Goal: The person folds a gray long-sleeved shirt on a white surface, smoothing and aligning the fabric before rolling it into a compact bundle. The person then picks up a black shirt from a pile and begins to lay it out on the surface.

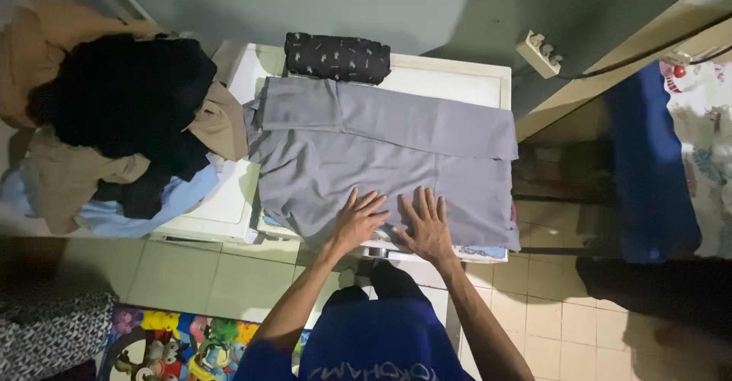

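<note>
A grey garment (381, 148) lies spread flat over the top of a white appliance (450, 84). Its upper part is folded down across the cloth. My left hand (358, 219) and my right hand (425, 225) both press flat on the garment's near edge, side by side, fingers spread, palms down. Neither hand holds anything. A folded black patterned cloth (337, 56) sits at the far edge of the white top, just above the grey garment.
A heap of tan, black and light blue clothes (114, 114) lies to the left. A white power strip (540, 52) hangs on the green wall. A blue cloth (648, 160) is at right. The tiled floor holds a colourful mat (171, 339).
</note>
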